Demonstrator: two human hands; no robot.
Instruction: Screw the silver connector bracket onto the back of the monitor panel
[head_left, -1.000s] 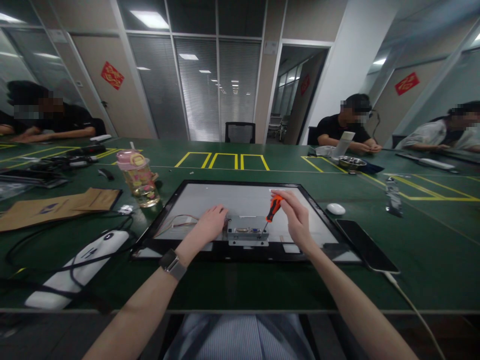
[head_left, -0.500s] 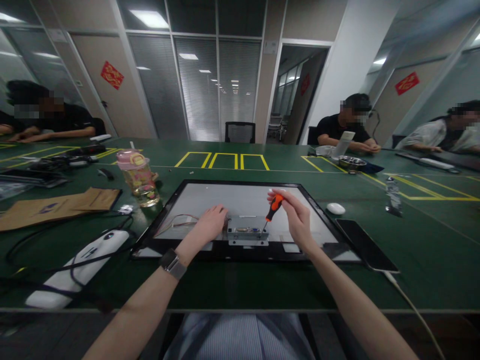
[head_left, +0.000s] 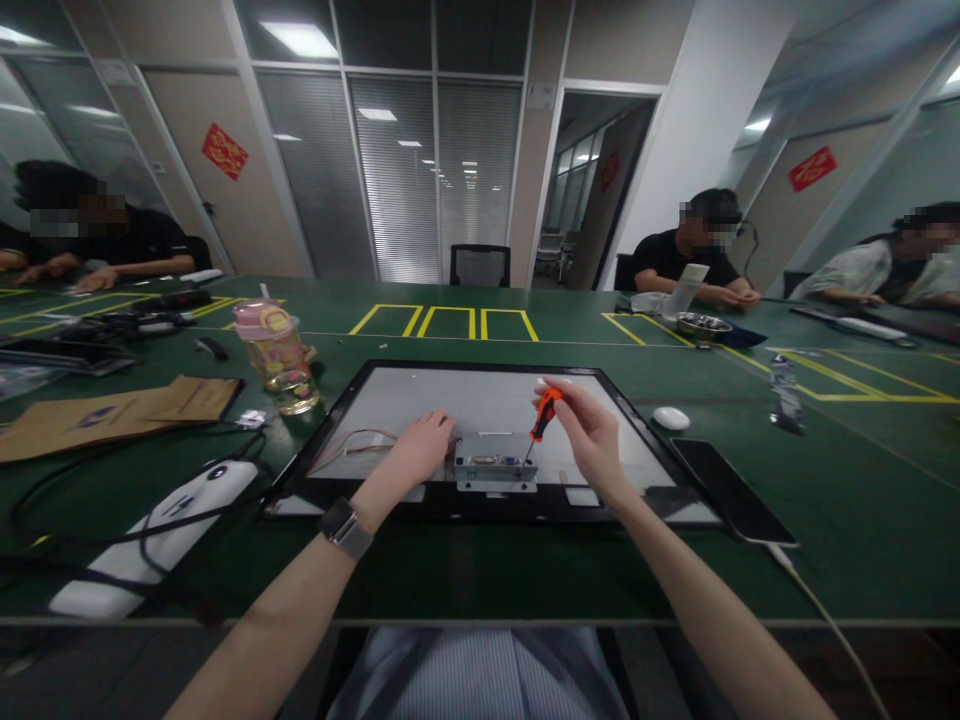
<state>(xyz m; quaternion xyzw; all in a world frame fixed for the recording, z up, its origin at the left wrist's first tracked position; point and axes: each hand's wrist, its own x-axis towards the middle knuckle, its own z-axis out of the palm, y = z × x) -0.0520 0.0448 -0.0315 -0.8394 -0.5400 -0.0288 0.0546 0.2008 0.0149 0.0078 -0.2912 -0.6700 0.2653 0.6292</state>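
Observation:
A monitor panel (head_left: 420, 395) lies face down on the green table in front of me, its grey metal back up. A small metal connector bracket (head_left: 495, 468) sits on its near edge. My left hand (head_left: 421, 447) rests on the panel with curled fingers pressed against the bracket's left end. My right hand (head_left: 589, 432) is closed around an orange-handled screwdriver (head_left: 542, 420), whose tip points down at the bracket's right side. Thin coloured wires (head_left: 352, 442) run across the panel left of my left hand.
A pink-lidded bottle (head_left: 276, 355) and brown paper envelopes (head_left: 112, 410) lie to the left, with a white device and black cables (head_left: 150, 540) nearer me. A white mouse (head_left: 671, 418) and black phone (head_left: 731, 492) lie to the right. Other people sit at the table's far sides.
My right hand and the screwdriver handle have shifted slightly left and the fingers have turned on the handle. My left hand has stayed put.

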